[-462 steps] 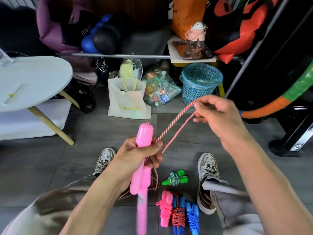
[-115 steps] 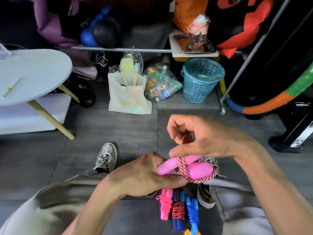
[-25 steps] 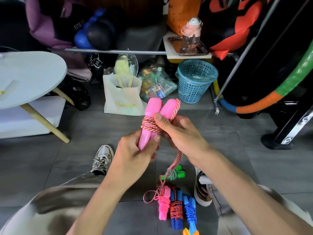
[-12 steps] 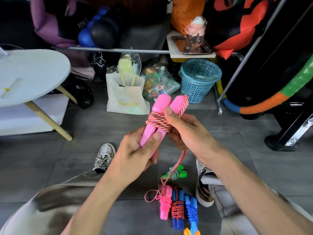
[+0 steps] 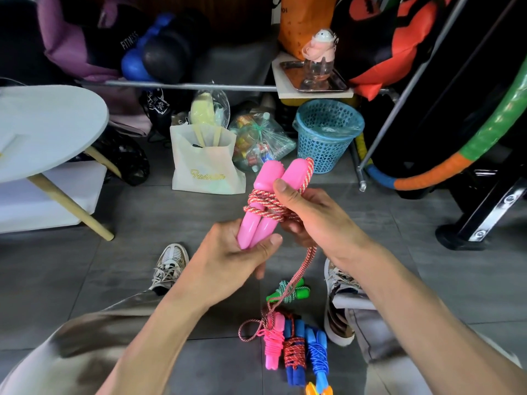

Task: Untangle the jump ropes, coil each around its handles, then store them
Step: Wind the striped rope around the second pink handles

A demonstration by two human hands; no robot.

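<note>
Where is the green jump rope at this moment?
The green jump rope lies coiled on the floor between the shoes, low and right of centre, just beyond the pink coiled rope.

since the earliest picture, the long slack of the red-and-white rope (image 5: 266, 205) had been wound into several turns around the two pink handles (image 5: 268, 201), which had been brought side by side and raised upright. the left hand (image 5: 231, 260) had slid down to grip their lower ends, and the right hand (image 5: 310, 215), once pulling the rope out at arm's length, had closed in against the coil. only a short tail (image 5: 296, 277) hung to the floor.
</note>
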